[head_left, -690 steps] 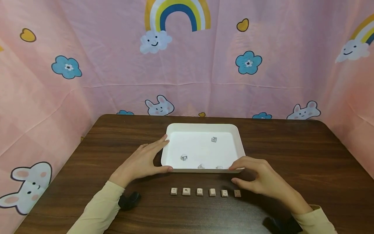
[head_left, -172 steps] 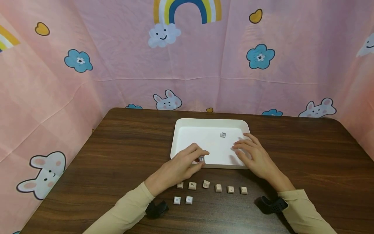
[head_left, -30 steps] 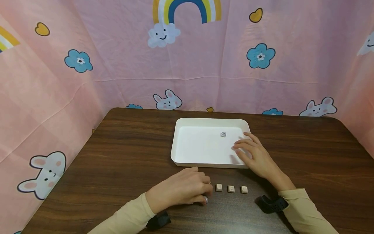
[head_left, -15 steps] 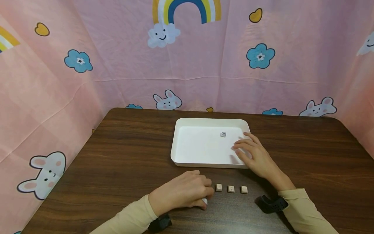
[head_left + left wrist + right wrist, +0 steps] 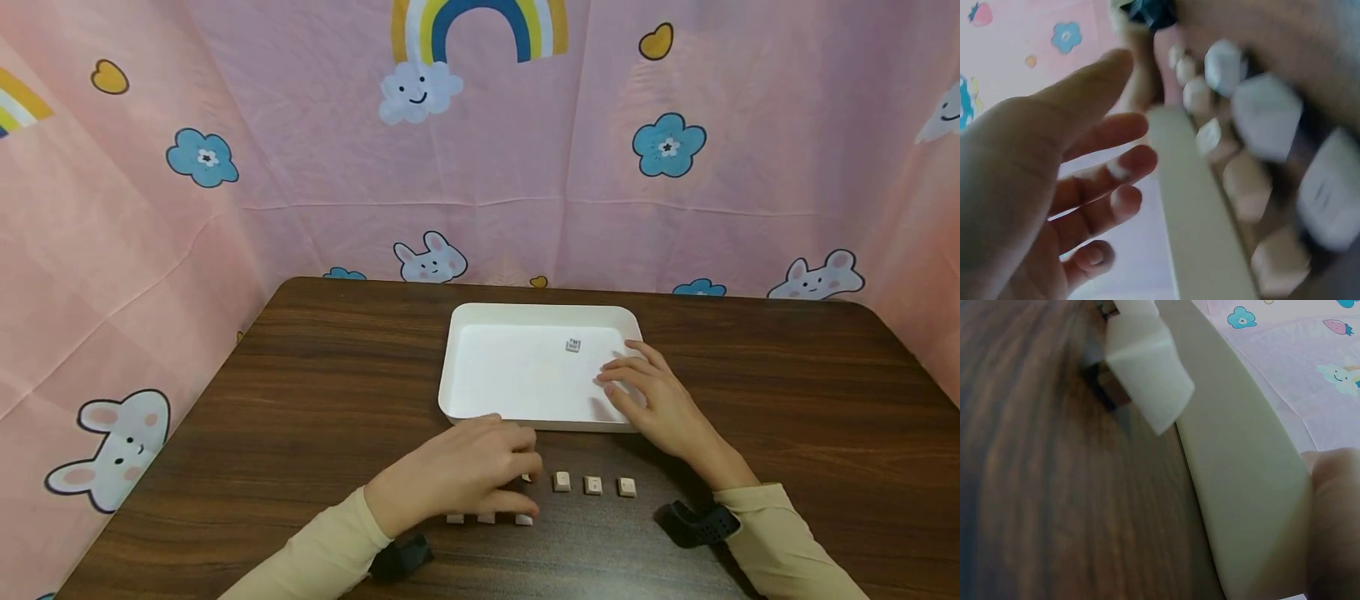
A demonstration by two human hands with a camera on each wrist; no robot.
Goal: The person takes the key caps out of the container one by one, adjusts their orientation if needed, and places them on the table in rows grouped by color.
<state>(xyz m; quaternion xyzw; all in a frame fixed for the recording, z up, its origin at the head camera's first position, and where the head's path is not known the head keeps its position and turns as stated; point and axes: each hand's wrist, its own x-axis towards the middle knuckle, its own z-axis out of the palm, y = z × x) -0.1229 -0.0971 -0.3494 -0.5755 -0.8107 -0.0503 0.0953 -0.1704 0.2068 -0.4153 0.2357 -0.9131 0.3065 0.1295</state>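
Observation:
My left hand point(image 5: 465, 471) hovers over two rows of keycaps, thumb and fingers parted and holding nothing. Below its thumb, a white keycap point(image 5: 524, 520) sits at the right end of the nearer row. That row's three white keycaps show more fully in the left wrist view, the closest white keycap point(image 5: 1332, 190) being the largest there. Behind them runs a row of several beige keycaps, one of them a beige keycap point(image 5: 562, 482), partly covered by my left hand. My right hand point(image 5: 663, 412) rests at the right side of the white tray point(image 5: 540, 314), fingers relaxed over its rim.
One grey-white keycap point(image 5: 573, 345) lies inside the tray towards the back. The brown wooden table point(image 5: 337, 367) carries everything. A pink patterned cloth point(image 5: 502, 150) hangs behind it. Dark wrist devices, such as the right wrist device point(image 5: 696, 525), sit on both wrists.
My left hand brought a white keycap from the tray, set it at the right of the nearer row, then let go and rose slightly away. My right hand stayed at the tray.

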